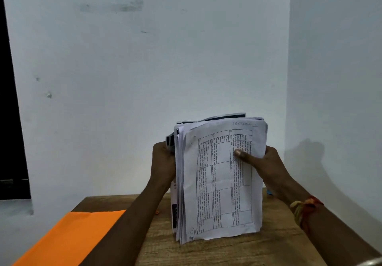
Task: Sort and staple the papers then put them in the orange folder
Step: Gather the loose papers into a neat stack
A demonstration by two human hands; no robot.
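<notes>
Nearest us, the orange folder (68,236) lies flat at the near left corner of the tabletop (227,251), apparently hanging over its left edge. No stapler shows.

Toward the middle of the tabletop we hold the stack of papers (219,183) upright, its lower edge resting on the wood. Our left hand (163,158) grips the stack's left side, fingers hidden behind it. Our right hand (266,162) grips the right side, thumb pressed across the front sheet. A thread band (303,210) circles the right wrist.

We judge this to be squaring the stack before sorting. The sheets fan out unevenly along the left side. To do it well, we should loosen both grips a little and tap the lower edge on the tabletop so the sheets drop level. Then we turn the stack and tap a long edge.

The front sheet bears handwritten "SECTION 1" at its top right. Below it is a printed table turned sideways, its text too small to read. A circled mark sits at the bottom left corner, and we cannot read it.
</notes>
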